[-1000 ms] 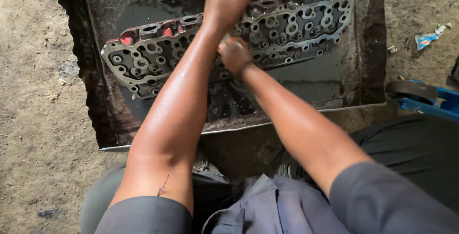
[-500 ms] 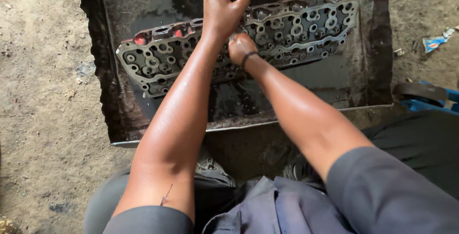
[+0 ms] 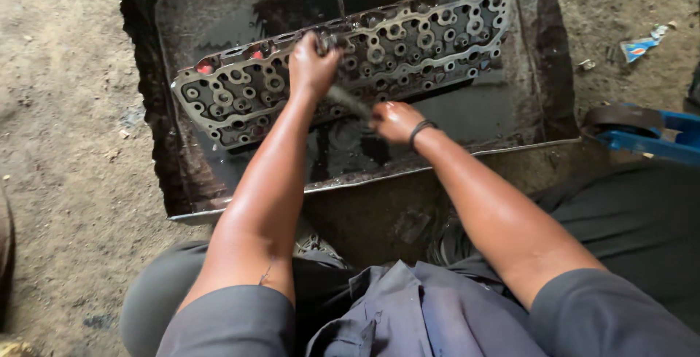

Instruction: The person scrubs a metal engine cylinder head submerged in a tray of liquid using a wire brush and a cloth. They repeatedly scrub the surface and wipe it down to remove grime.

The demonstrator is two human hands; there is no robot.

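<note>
A greasy metal cylinder head (image 3: 408,43) with many round ports lies tilted in a shallow rusty metal tray (image 3: 364,176) that holds dark oily liquid. My left hand (image 3: 312,65) rests on the head's upper middle, its fingers curled around a small dark piece at the top edge. My right hand (image 3: 394,121), with a black band on its wrist, hovers just below the head over the liquid. It grips a blurred grey brush-like tool (image 3: 347,99) that points up-left at the head's lower edge.
Bare dirt ground surrounds the tray. A blue frame with a dark wheel (image 3: 627,125) sits at the right, and a scrap of wrapper (image 3: 639,49) lies beyond it. My knees and grey clothing fill the bottom of the view.
My left hand has dropped from above the head onto its top edge. My right hand has pulled back and down from the head toward the liquid, with the tool now showing.
</note>
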